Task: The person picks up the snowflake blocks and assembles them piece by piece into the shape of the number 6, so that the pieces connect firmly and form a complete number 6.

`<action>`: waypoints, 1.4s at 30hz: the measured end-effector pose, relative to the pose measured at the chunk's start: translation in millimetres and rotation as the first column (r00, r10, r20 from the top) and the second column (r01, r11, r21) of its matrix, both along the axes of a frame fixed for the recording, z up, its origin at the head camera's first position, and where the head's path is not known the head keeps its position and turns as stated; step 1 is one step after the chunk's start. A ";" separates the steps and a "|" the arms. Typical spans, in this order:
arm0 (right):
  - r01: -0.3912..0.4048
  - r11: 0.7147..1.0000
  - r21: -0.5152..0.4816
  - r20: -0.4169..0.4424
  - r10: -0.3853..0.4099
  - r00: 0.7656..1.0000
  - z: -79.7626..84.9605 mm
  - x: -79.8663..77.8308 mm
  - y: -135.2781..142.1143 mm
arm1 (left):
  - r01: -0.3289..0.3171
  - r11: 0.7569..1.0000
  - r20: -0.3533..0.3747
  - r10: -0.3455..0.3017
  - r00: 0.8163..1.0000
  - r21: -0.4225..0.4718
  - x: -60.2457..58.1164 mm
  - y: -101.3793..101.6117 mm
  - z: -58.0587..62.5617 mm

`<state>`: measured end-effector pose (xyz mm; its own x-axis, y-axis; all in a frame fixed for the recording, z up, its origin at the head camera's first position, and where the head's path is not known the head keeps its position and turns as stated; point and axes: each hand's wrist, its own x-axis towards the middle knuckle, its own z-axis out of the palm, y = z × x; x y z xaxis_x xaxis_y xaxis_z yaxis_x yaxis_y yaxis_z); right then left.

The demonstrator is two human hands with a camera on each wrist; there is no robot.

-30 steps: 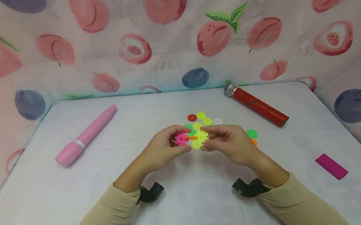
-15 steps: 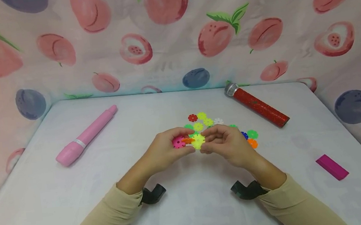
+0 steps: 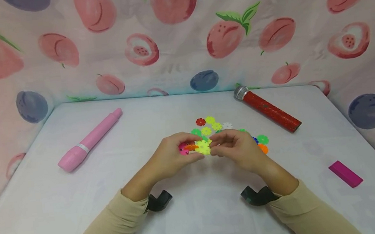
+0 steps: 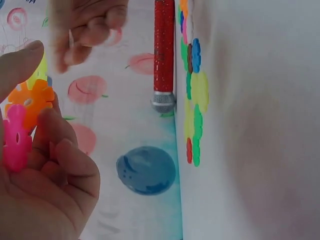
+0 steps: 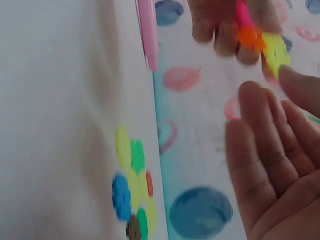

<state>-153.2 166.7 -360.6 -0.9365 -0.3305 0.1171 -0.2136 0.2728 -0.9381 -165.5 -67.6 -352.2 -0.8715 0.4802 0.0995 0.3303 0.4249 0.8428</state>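
My left hand [image 3: 164, 159] holds a short chain of interlocking plastic snowflake discs above the table. The chain has a pink disc [image 4: 16, 150], an orange disc [image 4: 31, 102] and a yellow disc [image 5: 275, 52] joined in a row. The pink end lies inside the left fingers, partly hidden, and the yellow end points toward my right hand [image 3: 241, 150]. That right hand has relaxed fingers, spread apart from the thumb, with nothing gripped. Its thumb tip is close to the yellow disc; whether they touch I cannot tell.
Several loose snowflake discs lie behind the hands, among them a red disc [image 3: 200, 122], a white disc [image 3: 227, 126] and an orange disc [image 3: 263, 148]. A pink microphone [image 3: 89, 141] is at left, a red microphone [image 3: 268, 109] at back right, a magenta block [image 3: 345, 174] at right.
The chain has shifted slightly left into the left hand. The right fingers, earlier at the yellow disc, have loosened and moved a little off it.
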 end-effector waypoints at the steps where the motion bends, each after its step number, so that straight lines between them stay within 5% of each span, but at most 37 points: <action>1: 0.026 0.999 0.037 -0.006 -0.026 1.000 -0.7 -1.5 1.9 | -0.004 1.000 -0.004 0.004 1.000 -0.009 -0.8 -0.8 -0.4; 5: 0.083 0.973 0.216 -0.024 -0.080 0.996 -5.3 -8.4 8.8 | -0.017 0.999 -0.001 0.017 1.000 -0.028 -2.4 -4.5 0.3; 11: 0.064 0.879 0.473 -0.006 -0.070 0.998 -13.8 -15.4 12.1 | -0.014 0.999 -0.022 0.013 1.000 -0.041 -3.5 -7.5 2.8; 21: -0.011 0.775 0.631 0.038 -0.017 0.999 -24.6 -19.6 14.7 | 0.027 0.999 -0.019 -0.028 0.999 -0.030 -4.8 -7.7 2.2; 37: -0.014 0.751 0.660 0.068 -0.041 0.997 -22.3 -19.9 9.0 | 0.054 0.998 -0.032 -0.055 0.998 -0.025 -2.9 -7.3 2.3; 42: -0.012 0.778 0.628 0.065 -0.037 0.997 -19.2 -18.7 10.4 | 0.055 0.998 -0.040 -0.057 0.998 -0.038 -2.9 -7.0 2.0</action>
<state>-171.9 177.2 -379.8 -0.9386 -0.2958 -0.1775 -0.1471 0.8086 -0.5696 -168.4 -74.7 -350.3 -0.8385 0.5324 0.1161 0.3888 0.4353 0.8120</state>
